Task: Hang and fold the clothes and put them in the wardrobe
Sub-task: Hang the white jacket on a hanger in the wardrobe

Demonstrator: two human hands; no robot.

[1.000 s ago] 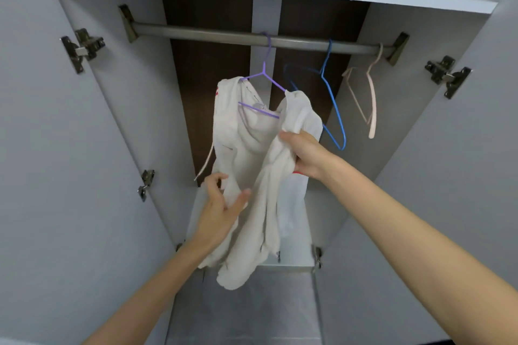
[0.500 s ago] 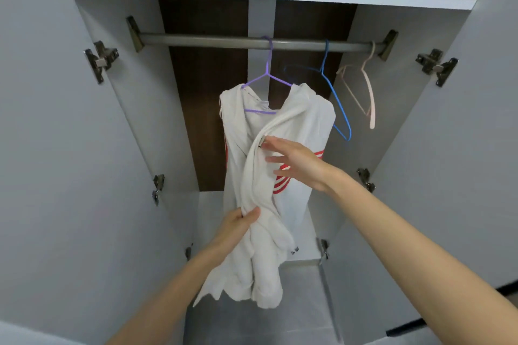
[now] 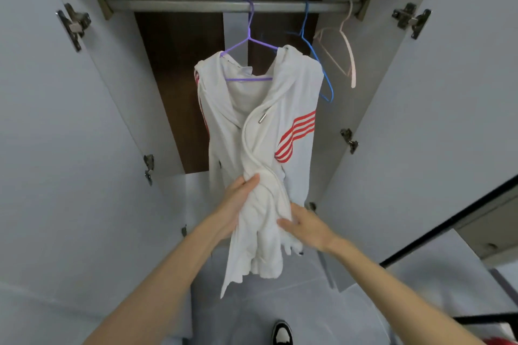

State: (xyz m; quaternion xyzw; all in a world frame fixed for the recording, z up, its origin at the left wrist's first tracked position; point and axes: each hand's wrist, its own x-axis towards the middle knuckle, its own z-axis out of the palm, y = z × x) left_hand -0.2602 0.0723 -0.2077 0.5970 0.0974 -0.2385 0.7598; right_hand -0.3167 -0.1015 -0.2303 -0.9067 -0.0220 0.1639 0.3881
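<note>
Where the soft white hoodie (image 3: 291, 98), red-striped, hangs on a thin purple wire hanger (image 3: 248, 79) from the round metal rail (image 3: 179, 5), its sleeves twist ropelike toward 6 o'clock. The left hand (image 3: 232, 207) wraps that twist. The right hand (image 3: 308, 228) lies below, thumb across; grip undeterminable. Blue hanger (image 3: 328, 84) and pink hanger (image 3: 351, 67) hang bare at 3 o'clock.

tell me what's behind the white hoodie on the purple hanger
Behind the white hoodie you can see the wardrobe's dark wood back panel and part of a blue hanger. The hoodie covers the rest of both.
</note>
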